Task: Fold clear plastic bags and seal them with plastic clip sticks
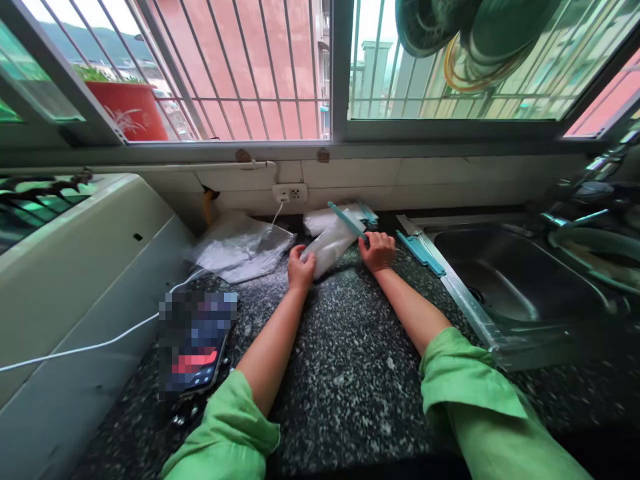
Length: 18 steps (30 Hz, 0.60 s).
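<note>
My left hand (301, 268) is closed on the near left edge of a translucent plastic bag (333, 245), just above the dark counter. A long, thin teal plastic strip (346, 220) lies slanted across the bag's far end. My right hand (379, 251) grips the strip's near right end, fingers curled; whether it also pinches the bag's edge is hidden. Right behind lies another whitish plastic package (320, 221), with more teal strips (369, 213) at its right end. Several similar teal strips (421, 253) rest in a bundle to the right of my right hand, beside the sink.
Left of my hands lie clear bags with white contents (245, 250). Nearer stands a phone (200, 343), its screen blurred, by a white cable (125, 337). A stove (85, 267) borders the left, a metal sink (505, 280) the right. A wall socket (290, 193) is behind.
</note>
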{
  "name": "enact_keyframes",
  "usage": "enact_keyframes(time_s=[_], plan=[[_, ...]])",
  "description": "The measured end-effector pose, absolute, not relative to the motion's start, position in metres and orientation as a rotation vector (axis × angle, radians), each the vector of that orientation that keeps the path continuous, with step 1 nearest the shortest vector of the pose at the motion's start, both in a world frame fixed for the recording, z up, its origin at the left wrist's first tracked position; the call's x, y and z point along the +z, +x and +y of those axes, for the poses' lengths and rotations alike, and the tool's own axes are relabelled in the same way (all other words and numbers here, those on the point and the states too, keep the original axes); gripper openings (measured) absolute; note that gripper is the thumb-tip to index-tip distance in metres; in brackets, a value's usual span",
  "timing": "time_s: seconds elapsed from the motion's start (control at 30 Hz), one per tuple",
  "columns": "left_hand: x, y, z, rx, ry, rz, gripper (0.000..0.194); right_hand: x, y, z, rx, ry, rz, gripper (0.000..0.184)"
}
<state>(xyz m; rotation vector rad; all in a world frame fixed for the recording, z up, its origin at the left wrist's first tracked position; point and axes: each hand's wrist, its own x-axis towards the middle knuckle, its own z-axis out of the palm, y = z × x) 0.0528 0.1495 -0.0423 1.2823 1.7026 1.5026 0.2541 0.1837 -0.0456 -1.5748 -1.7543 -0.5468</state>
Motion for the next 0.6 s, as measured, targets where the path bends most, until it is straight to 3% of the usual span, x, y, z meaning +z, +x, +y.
enact_keyframes(time_s=[0.1, 0.2, 0.6], plan=[[-0.048, 0.058, 0.163, 1.638, 1.355, 1.772, 0.057, -0.045, 0.256, 0.198, -0.527, -1.595, -1.649, 0.03], [-0.052, 0.062, 0.178, 1.661, 1.441, 1.786, 0.068, -0.044, 0.256, 0.213, -0.48, -1.636, -1.542, 0.031], [-0.049, 0.076, 0.217, 1.445, 1.81, 1.879, 0.052, -0.042, 0.254, 0.247, -0.349, -1.856, -1.452, 0.04]])
